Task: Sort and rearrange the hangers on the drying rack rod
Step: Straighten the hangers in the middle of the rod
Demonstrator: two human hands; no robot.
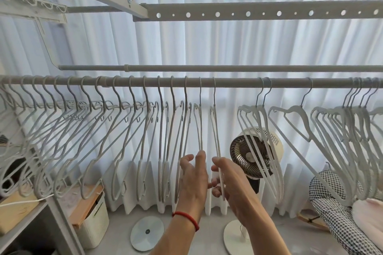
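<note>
Two hands raised under rod. Your right hand pinches lower edge of white hanger; your left hand, fingers loosely spread, touches neighbouring hanger without gripping. Both hangers hook on near rod, mid-span. Crowded hangers left, clusters right. Fan beyond, curtain farthest.

A fan stands before the white curtain, a round scale on the floor beside its base. A white basket sits left; checked fabric lies right.
</note>
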